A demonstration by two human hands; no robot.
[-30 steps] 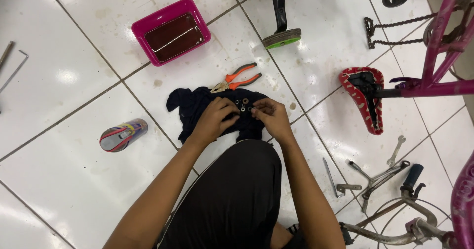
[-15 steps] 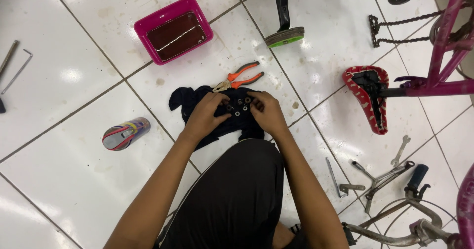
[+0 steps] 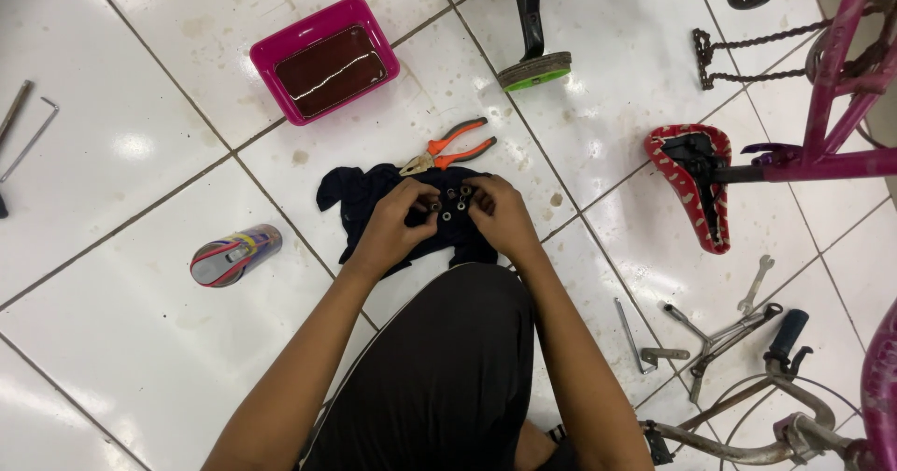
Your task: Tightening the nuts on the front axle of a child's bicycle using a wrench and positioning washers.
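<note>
A dark blue rag lies spread on the white floor tiles in front of my knee. Several small metal rings and nuts sit on the rag. My left hand rests on the rag's left part with its fingertips at the small parts. My right hand comes in from the right, its fingers pinched around the same cluster. Orange-handled pliers lie just beyond the rag.
A pink tray of dark liquid stands at the back. A coloured can lies to the left. A red saddle, pink bike frame, chain, spanners and handlebar lie on the right.
Both hands stay on the rag; the fingers have drawn closer around the small metal parts. The view has shifted slightly.
</note>
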